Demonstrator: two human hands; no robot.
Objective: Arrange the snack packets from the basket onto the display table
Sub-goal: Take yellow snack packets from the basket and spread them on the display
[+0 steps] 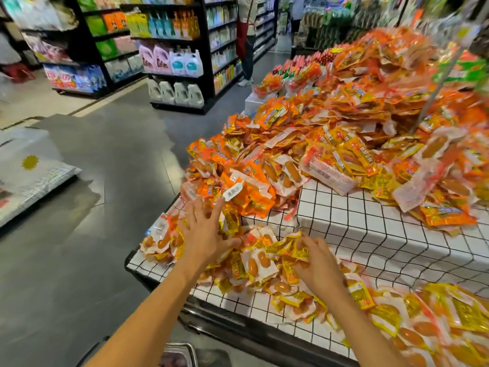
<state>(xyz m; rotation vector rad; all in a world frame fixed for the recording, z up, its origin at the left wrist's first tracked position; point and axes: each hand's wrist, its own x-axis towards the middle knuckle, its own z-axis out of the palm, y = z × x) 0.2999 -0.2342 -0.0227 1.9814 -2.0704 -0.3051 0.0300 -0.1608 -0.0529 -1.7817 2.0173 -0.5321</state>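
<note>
Yellow and orange snack packets (258, 263) lie heaped on the lower step of the display table (370, 234), which has a white cloth with a black grid. My left hand (205, 234) is spread flat with straight fingers, pressing on the packets at the table's left corner. My right hand (316, 263) curls its fingers round a few yellow packets (293, 250) in the heap. A much bigger pile of orange packets (344, 128) covers the upper step. At the bottom edge a dark basket rim (180, 350) shows under my left forearm; its contents are blurred.
Grey floor lies to the left of the table. Black shelves of bottles and refill bags (172, 62) stand across the aisle. A person (247, 41) stands at the far shelf end. Large white sacks (29, 165) lie on the floor at the left. A slanted metal pole (439, 83) rises from the pile.
</note>
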